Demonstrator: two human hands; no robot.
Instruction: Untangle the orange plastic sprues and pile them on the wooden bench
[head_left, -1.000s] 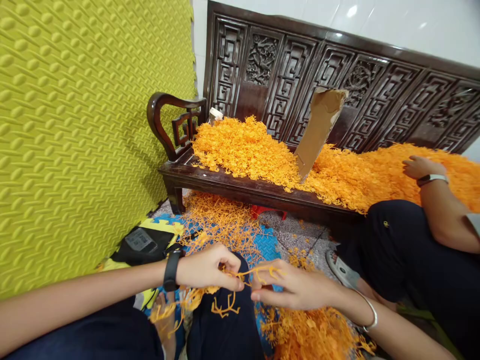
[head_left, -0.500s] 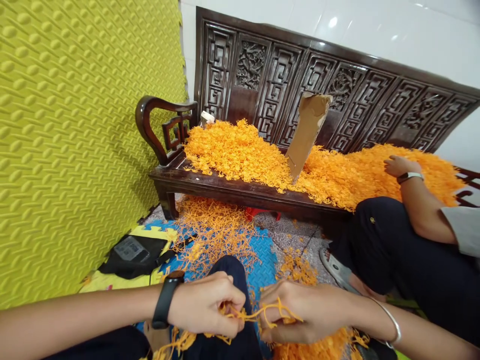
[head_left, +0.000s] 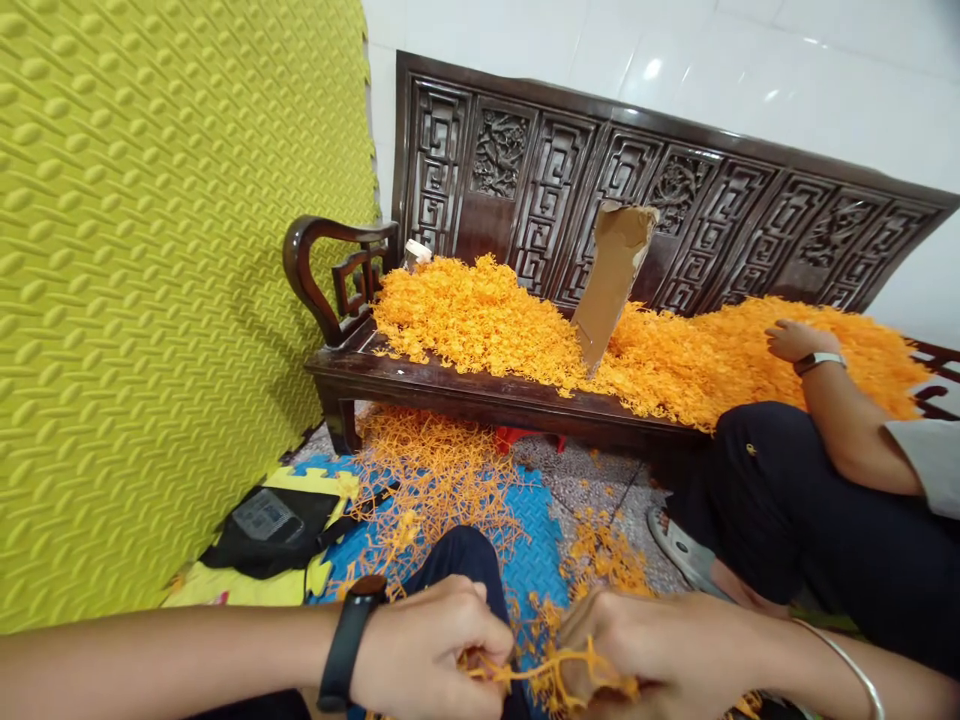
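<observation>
My left hand (head_left: pixel 431 645), with a black band on the wrist, is closed on one end of a thin orange branching strand (head_left: pixel 544 668). That strand runs across to my right hand (head_left: pixel 645 640), which has a silver bangle behind it and fingers curled round more orange bits. Both hands are low in front of my knee (head_left: pixel 463 560), a short gap apart. The fingertips of the right hand are partly hidden behind its back.
A dark carved bench (head_left: pixel 480 385) bears heaps of small orange pieces (head_left: pixel 480 310), split by a cardboard strip (head_left: pixel 611 285). Loose orange strands (head_left: pixel 435 480) litter the blue mat (head_left: pixel 536 535). A black bag (head_left: pixel 274 530) lies left. Another person's hand (head_left: pixel 795 340) rests on the right heap.
My hands are lower in view and a little further right, and the gap between them looks wider, with the orange strand stretched across it. The view has tilted slightly up.
</observation>
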